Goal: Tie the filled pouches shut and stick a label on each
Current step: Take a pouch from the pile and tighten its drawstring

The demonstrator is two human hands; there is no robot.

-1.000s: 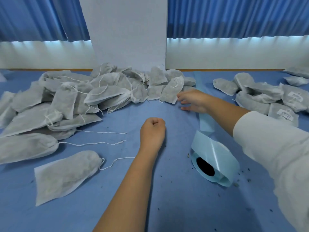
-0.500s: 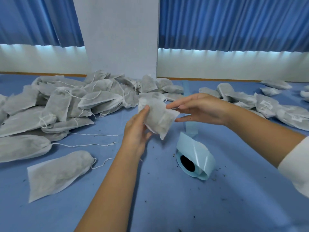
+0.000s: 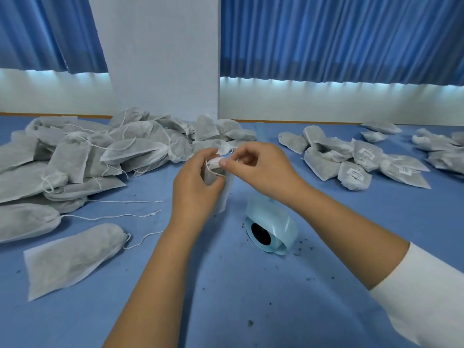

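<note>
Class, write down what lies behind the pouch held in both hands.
Behind the held pouch lies the heap of grey pouches before the white pillar. The left hand and right hand cover part of it.

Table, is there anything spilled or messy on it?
Yes. Small dark crumbs are scattered on the blue table, mostly beside the label roll. They look like filling that leaked from the pouches; that is a guess.

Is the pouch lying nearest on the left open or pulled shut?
Pulled shut: the pouch has a tightly bunched neck, its string trailing loose.
</note>
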